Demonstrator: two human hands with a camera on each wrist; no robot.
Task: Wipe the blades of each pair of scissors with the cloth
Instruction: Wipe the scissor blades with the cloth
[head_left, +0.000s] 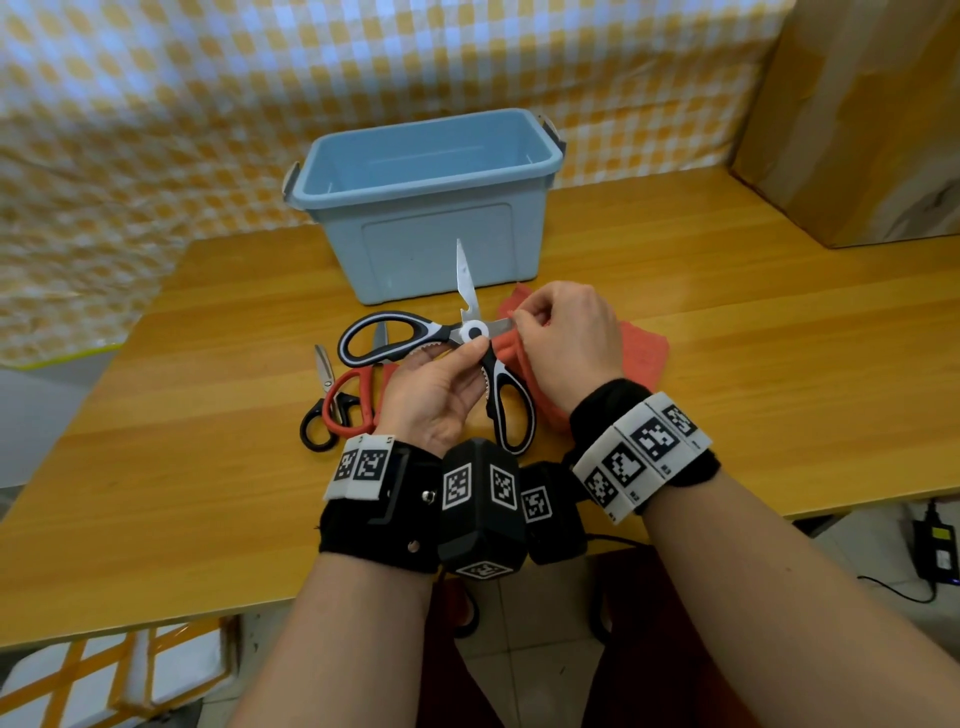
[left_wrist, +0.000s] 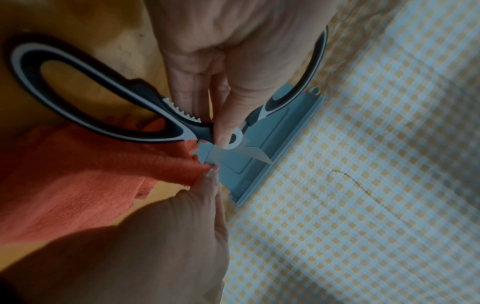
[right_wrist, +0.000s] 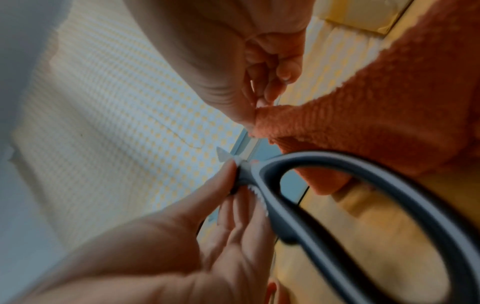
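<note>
Large black-and-white kitchen scissors (head_left: 474, 331) are held open above the table, one blade pointing up, the other to the right. My left hand (head_left: 475, 353) pinches them at the pivot, thumb on top (left_wrist: 224, 131). My right hand (head_left: 519, 325) pinches a fold of the orange-red cloth (head_left: 641, 353) around the right-pointing blade, hiding most of it. In the right wrist view the fingers (right_wrist: 262, 100) grip the cloth (right_wrist: 363, 115) just beyond the scissors' handle loop (right_wrist: 337, 185). Red-handled scissors (head_left: 353, 400) and small black-handled scissors (head_left: 322, 415) lie on the table to the left.
A blue plastic bin (head_left: 426, 197), with nothing visible inside, stands just behind the scissors. A cardboard box (head_left: 857, 119) sits at the back right. The wooden table (head_left: 727, 395) ends near my wrists. A checked sheet hangs behind and to the left.
</note>
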